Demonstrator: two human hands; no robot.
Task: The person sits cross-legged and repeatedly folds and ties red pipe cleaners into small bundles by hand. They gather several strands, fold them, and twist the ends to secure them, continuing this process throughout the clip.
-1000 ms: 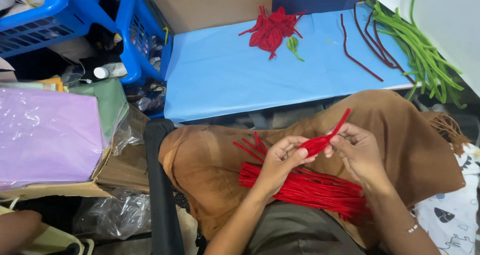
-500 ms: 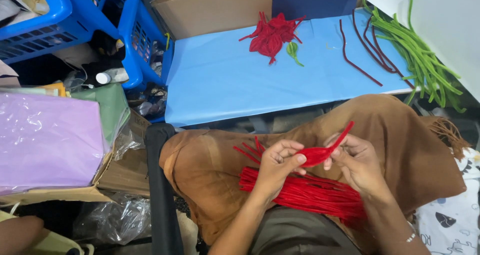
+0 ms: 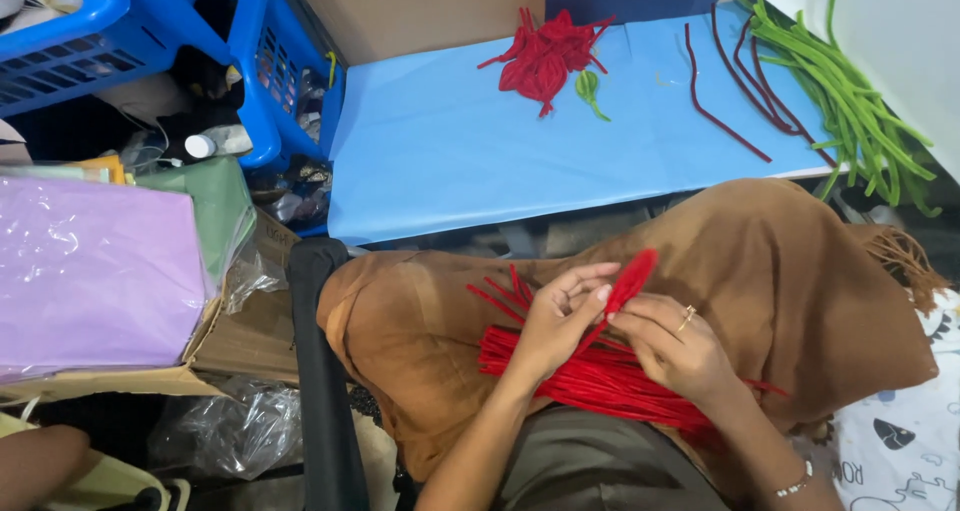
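Observation:
Both hands meet over my lap, which is covered by a brown cloth. My left hand and my right hand pinch one bent red pipe cleaner, its folded end pointing up and right. A thick bundle of straight red pipe cleaners lies across the cloth under both hands. On the blue table sheet ahead sits a pile of shaped red pipe-cleaner pieces with a small green piece beside it.
Green pipe cleaners and a few dark red ones lie at the table's right end. Blue plastic baskets stand at upper left. A cardboard box with purple sheets sits at left, and a black chair arm beside my lap.
The hands have worked the red pipe cleaner; its free end is now folded shorter and thicker. The bundle and table items have not moved.

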